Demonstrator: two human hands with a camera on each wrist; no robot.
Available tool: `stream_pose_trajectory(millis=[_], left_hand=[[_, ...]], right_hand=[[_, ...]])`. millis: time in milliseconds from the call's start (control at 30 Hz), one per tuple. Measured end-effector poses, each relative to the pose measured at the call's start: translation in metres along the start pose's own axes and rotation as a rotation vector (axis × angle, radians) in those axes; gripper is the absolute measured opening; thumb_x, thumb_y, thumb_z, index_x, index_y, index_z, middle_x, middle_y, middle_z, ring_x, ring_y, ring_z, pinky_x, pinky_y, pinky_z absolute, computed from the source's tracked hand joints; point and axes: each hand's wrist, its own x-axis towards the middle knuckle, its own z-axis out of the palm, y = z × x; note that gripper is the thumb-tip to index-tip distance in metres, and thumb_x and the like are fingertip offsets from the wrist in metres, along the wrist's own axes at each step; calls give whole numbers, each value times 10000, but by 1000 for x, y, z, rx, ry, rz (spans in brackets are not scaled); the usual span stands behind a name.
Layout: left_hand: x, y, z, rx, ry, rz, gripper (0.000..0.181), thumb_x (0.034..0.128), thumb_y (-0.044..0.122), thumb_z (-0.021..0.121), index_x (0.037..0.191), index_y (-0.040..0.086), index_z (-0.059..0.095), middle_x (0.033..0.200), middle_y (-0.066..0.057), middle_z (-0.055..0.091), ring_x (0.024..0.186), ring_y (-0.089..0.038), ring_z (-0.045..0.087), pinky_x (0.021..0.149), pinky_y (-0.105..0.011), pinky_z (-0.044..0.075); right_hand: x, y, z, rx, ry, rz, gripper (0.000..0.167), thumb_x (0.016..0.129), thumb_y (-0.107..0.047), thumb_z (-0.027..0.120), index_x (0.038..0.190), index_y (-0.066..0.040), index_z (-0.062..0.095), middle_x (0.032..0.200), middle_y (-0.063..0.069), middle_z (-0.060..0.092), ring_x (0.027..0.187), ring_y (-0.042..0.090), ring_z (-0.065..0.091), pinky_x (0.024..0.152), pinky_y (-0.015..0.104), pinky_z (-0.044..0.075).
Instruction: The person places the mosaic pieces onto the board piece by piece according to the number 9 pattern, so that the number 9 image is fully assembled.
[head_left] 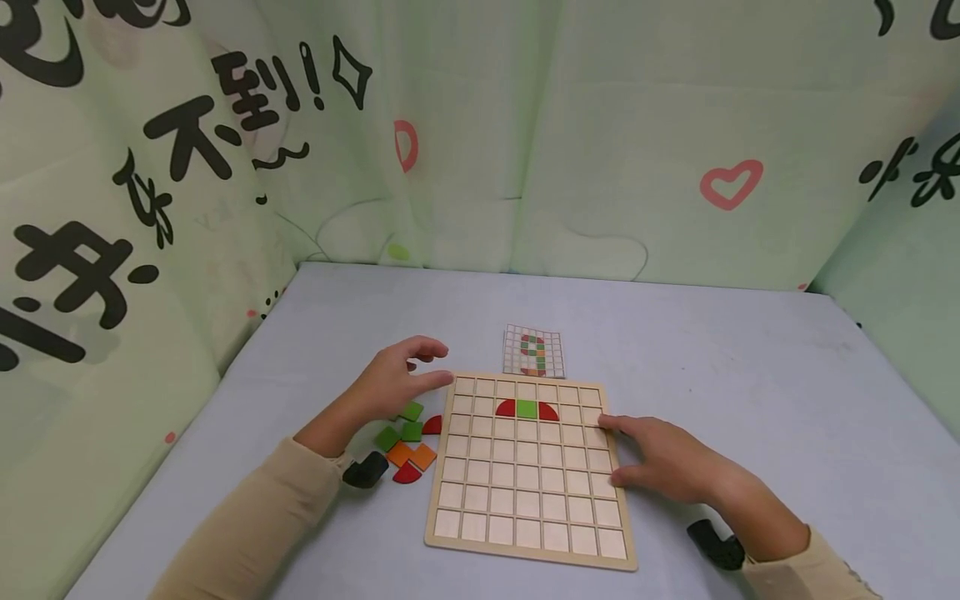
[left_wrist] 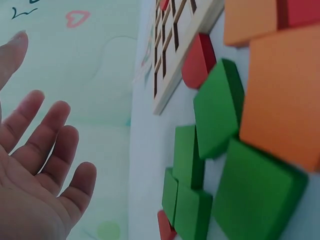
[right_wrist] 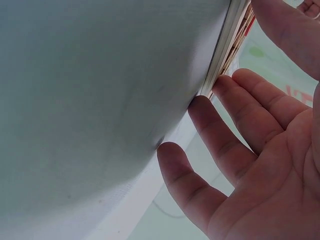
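Observation:
A wooden grid board [head_left: 527, 477] lies on the table. In one of its upper rows a green square block [head_left: 527, 409] sits between two red quarter-round blocks, one of them the left red block [head_left: 506, 407]. My left hand [head_left: 390, 383] is raised at the board's upper left corner, fingers relaxed and nothing held; the left wrist view shows the bare palm [left_wrist: 30, 195]. Loose green blocks [left_wrist: 252, 192], orange blocks [left_wrist: 282, 95] and red blocks [head_left: 407, 472] lie beside the board, below that hand. My right hand [head_left: 667, 458] touches the board's right edge with loosely extended fingers.
Behind the board lies a small pattern card [head_left: 533, 352] with a grid and coloured shapes. A white cloth covers the table [head_left: 750, 375]. Pale green curtains [head_left: 600, 125] with writing and hearts enclose the back and sides. Each wrist carries a black device, such as the right one [head_left: 716, 546].

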Motion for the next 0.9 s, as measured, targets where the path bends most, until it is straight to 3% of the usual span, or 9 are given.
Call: stream_pose_trajectory(millis=[367,700,900], left_hand=[[-9,-18,-19,24,37,-45,438,917,253,744,1290,52,633,1291,-118,621,1230,-331,507,1034,-477,407],[-13,-36,-30,53,58,-145,428,915,251,736,1301,93,639,1312,-129,592,1225,-346,495,1011,-503,423],[-14,-40,-34,62,58,-152,420,918,227,731,1296,69,640,1309,-139,598,1230,-353,490,1016,-514,420]], right_hand=[[1,1,0,-2,-5,4,749,827,-290,813,1447,-16,495,1411,239,517,1304,457,457,1018,600,383],[0,0,0,3,1,-8,738,829,-264,812,1441,0,496,1417,238,515,1311,459,453,1027,597,377],[0,1,1,-7,-1,-2,742,829,-277,814,1443,-9,496,1410,243,518,1303,464,457,1020,601,382]])
